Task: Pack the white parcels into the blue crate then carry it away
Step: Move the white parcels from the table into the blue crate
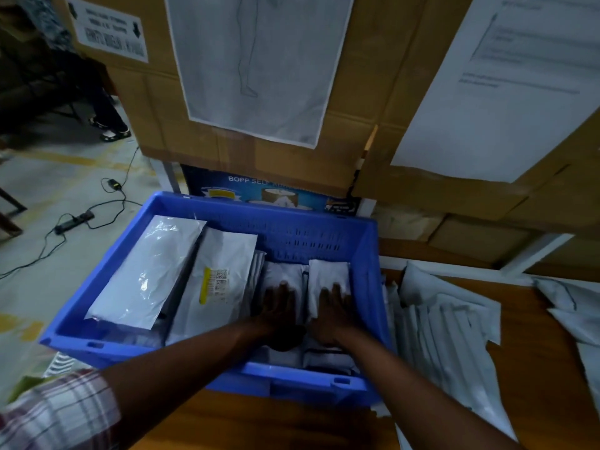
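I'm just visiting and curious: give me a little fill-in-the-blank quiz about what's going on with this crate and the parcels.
1. The left hand and the right hand press flat on white parcels inside the ____ crate.
2. One parcel in the crate carries a ____ label strip.
3. More unpacked parcels lie on the wooden table, on the person's ____ side of the crate.

Missing words: blue; yellow; right.

White parcels [181, 274] inside blue crate [370, 254]
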